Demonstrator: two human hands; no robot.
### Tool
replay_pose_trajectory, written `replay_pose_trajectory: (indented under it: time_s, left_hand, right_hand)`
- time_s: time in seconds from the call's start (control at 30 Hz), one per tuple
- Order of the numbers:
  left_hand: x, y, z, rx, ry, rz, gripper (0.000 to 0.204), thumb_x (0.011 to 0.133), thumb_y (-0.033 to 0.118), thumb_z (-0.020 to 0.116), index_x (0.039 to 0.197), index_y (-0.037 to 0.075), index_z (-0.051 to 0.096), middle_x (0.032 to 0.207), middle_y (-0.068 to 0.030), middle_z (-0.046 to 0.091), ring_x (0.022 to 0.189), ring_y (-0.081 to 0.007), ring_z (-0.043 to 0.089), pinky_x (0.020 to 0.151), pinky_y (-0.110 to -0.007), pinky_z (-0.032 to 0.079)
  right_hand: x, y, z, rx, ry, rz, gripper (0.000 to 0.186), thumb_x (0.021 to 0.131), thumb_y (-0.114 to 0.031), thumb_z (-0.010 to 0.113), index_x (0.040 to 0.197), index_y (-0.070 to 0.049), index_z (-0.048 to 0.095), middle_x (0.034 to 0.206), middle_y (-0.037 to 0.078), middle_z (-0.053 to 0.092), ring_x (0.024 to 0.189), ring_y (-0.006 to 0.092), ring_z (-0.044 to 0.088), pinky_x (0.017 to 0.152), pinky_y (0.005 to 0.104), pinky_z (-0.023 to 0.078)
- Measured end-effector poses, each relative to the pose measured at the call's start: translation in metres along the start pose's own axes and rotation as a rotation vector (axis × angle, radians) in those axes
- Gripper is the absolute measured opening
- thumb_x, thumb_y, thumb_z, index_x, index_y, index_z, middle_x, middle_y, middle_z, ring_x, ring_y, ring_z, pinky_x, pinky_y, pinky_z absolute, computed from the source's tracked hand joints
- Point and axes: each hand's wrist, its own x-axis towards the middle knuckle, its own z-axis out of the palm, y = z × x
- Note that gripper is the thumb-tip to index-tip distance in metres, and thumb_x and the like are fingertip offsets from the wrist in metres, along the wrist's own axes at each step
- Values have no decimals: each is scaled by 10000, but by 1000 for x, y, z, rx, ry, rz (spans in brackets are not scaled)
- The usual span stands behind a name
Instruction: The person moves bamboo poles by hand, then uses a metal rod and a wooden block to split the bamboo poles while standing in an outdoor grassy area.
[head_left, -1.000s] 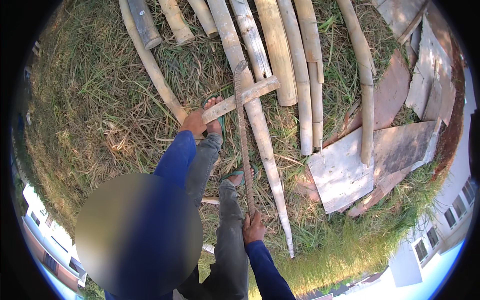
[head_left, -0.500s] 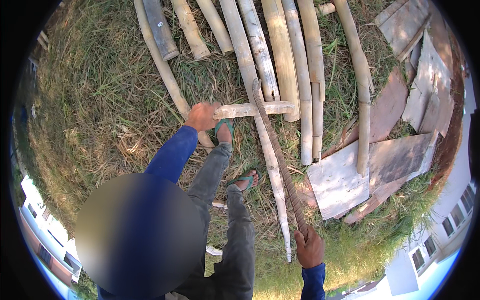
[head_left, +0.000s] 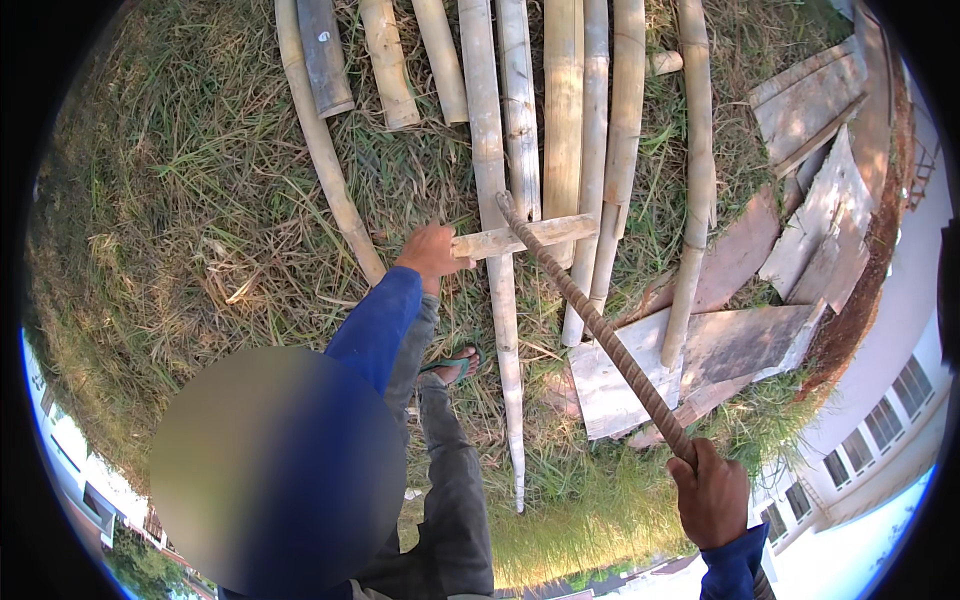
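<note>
My left hand (head_left: 432, 250) is closed round the near end of a short split piece of bamboo (head_left: 565, 229), held crosswise above several long bamboo poles. My right hand (head_left: 711, 492), at the lower right, grips a long brown rod with spiral ridges (head_left: 618, 355). The rod slants up and leftward and runs on behind my right wrist. Near its far tip it crosses the short piece; whether the two touch I cannot tell. Below them a long tapering bamboo pole (head_left: 508, 350) lies on the grass, its thin end toward me.
More bamboo poles (head_left: 563, 110) lie side by side at the top, with a dark grey one (head_left: 323, 60) at their left. Flat weathered boards (head_left: 625, 375) lie overlapping on the right. My sandalled foot (head_left: 455, 366) stands in the grass (head_left: 200, 220).
My right hand has moved right and the rod now slants more. My left hand, still on the short bamboo piece, has shifted slightly right and nearer. The view has shifted too.
</note>
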Motion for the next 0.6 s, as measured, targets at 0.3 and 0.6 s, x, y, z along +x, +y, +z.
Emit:
replay_pose_trajectory:
  time_s: [0.3, 0.6]
  left_hand:
    - [-10, -19, 32, 108, 191, -88, 691, 767, 486, 767, 1254, 32, 582, 1044, -182, 649, 1069, -341, 620, 922, -476, 450]
    - [-10, -39, 74, 28, 3, -179, 813, 802, 459, 731, 1435, 38, 443, 1443, -225, 483, 1309, -352, 489, 1103, -464, 342]
  right_hand:
    - [-14, 9, 95, 259, 0, -60, 275, 931, -278, 624, 1050, -42, 549, 694, 251, 638, 652, 477, 628, 583, 555, 459]
    - [29, 30, 377, 546, 138, -73, 374, 939, -340, 617, 1180, -67, 526, 766, 261, 659, 706, 485, 640, 608, 569, 488]
